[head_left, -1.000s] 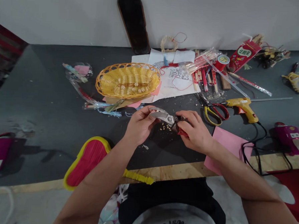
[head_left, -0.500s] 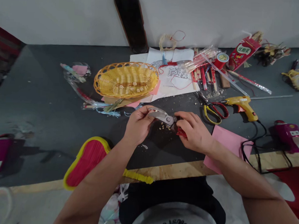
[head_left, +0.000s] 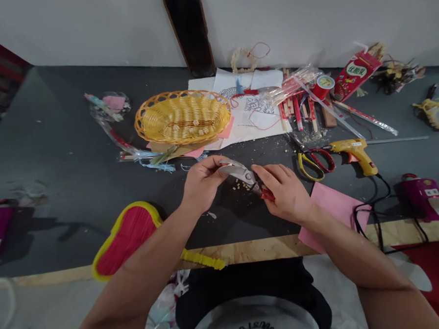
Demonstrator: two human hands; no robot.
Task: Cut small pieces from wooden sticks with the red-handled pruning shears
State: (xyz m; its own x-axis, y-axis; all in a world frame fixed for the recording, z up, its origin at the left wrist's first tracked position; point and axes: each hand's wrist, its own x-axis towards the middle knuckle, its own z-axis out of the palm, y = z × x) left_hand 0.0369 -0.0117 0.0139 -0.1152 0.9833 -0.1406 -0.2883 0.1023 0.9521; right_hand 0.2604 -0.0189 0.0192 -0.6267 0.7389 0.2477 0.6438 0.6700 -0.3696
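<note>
My right hand (head_left: pixel 286 192) is wrapped round the red handles of metal pruning shears (head_left: pixel 247 176), whose curved blades point left. At the blade tips, my left hand (head_left: pixel 203 183) is closed in a pinch; what its fingers hold is too small to make out. Several small pale cut pieces (head_left: pixel 241 185) lie on the dark table just below the shears. Beyond my hands stands a yellow woven basket (head_left: pixel 183 117) with a few pale bits inside.
Scissors (head_left: pixel 311 164), a yellow glue gun (head_left: pixel 356 153) with a black cord and pink paper (head_left: pixel 334 214) lie at right. Chopsticks (head_left: pixel 298 107) and a red carton (head_left: pixel 356 73) are behind. A red-and-yellow fan-shaped piece (head_left: pixel 127 238) lies by my left forearm.
The fingers of my right hand have shifted on the shears, showing more of the red handle. My left hand has barely moved, and the view has shifted slightly.
</note>
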